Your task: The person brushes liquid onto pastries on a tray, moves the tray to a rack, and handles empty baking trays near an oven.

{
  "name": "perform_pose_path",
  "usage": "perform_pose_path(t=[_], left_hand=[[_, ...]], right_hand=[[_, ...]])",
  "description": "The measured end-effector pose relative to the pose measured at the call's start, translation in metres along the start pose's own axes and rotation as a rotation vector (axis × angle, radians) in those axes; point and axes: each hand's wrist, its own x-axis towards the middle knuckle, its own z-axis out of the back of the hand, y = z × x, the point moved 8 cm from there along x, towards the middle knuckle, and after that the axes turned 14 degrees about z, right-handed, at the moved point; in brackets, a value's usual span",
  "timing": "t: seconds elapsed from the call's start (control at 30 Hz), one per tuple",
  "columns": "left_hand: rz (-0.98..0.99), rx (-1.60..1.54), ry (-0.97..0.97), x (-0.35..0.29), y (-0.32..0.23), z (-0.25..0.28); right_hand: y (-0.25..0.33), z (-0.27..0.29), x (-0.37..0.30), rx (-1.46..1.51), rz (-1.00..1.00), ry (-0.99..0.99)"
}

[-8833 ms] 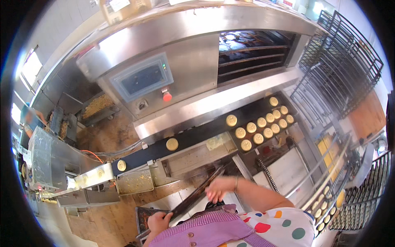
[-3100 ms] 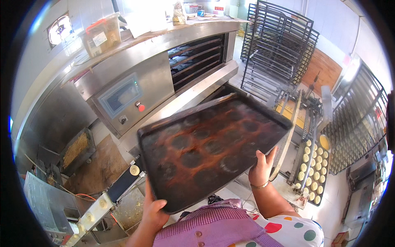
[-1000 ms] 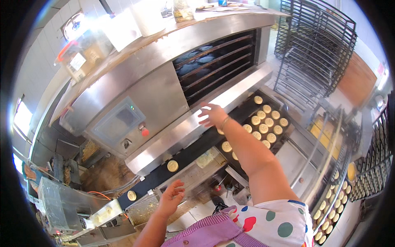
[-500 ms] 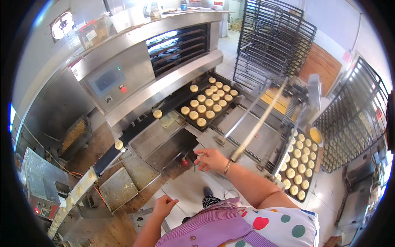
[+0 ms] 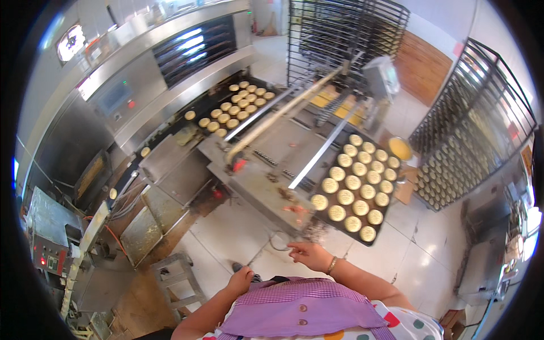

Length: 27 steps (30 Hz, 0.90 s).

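My left hand point(image 5: 242, 280) is held low in front of my apron, its fingers curled closed with nothing visible in them. To its right, my right hand point(image 5: 311, 255) reaches out below the machine's front edge, fingers loosely stretched, touching nothing I can see. Nearest to it is a dark baking tray point(image 5: 371, 243) with rows of stamped round pastries point(image 5: 352, 182), jutting from the machine's right side. Further left, a second tray holds similar pastries point(image 5: 233, 123) beside the conveyor. A long pale bar point(image 5: 283, 116) spans the metal machine table point(image 5: 255, 190).
A narrow conveyor point(image 5: 129, 170) carries single pastries at left. Behind it stands a steel machine with a control screen point(image 5: 113, 97). Tall tray racks stand at the back point(image 5: 317, 34) and right point(image 5: 476, 113). A yellow-filled bowl point(image 5: 400, 148) sits beyond the right tray. A grey stool point(image 5: 175, 277) is at lower left.
My view has shifted rightward, closer to the right tray. My right hand has drawn back from the machine's front edge toward my body. The pale bar now lies further left, over the left tray's side.
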Motion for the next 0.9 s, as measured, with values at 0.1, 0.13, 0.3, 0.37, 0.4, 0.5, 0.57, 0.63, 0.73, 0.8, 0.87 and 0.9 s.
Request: perform_pose_path(t=[0.1,0.13,0.3,0.37,0.4,0.5,0.57,0.63,0.73,0.8,0.87,0.9], left_hand=[[-0.108,0.023,0.063,0.004,-0.075,-0.093],[-0.145,0.0,0.146,-0.005,-0.117,-0.12],[-0.476,0.124,0.379,-0.043,-0.26,-0.222],[-0.441,0.12,0.462,-0.049,-0.297,-0.245],[-0.448,0.124,0.45,-0.045,-0.307,-0.255],[-0.456,0.154,0.435,-0.027,-0.316,-0.278],[-0.363,0.218,0.475,-0.023,-0.331,-0.29],[-0.393,0.224,0.447,-0.012,-0.337,-0.302],[-0.299,0.147,0.453,0.009,-0.356,-0.323],[-0.216,0.099,0.479,0.025,-0.37,-0.336],[-0.236,0.039,0.447,0.046,-0.381,-0.35],[-0.198,0.011,0.454,0.058,-0.391,-0.357]], right_hand=[[-0.063,0.087,-0.141,0.171,-0.128,-0.278],[-0.08,0.117,-0.189,0.066,-0.179,-0.383],[-0.099,0.197,-0.364,0.217,-0.336,-0.818],[-0.114,0.211,-0.413,0.255,-0.366,-0.936],[-0.119,0.218,-0.423,0.278,-0.36,-0.952],[-0.131,0.224,-0.432,0.33,-0.379,-0.96],[-0.133,0.238,-0.428,0.294,-0.357,-0.872],[-0.146,0.26,-0.419,0.252,-0.327,-0.801],[-0.158,0.314,-0.397,0.136,-0.324,-0.745],[-0.162,0.358,-0.375,0.012,-0.299,-0.722],[-0.174,0.398,-0.349,-0.037,-0.277,-0.686],[-0.177,0.417,-0.338,-0.062,-0.272,-0.669]])
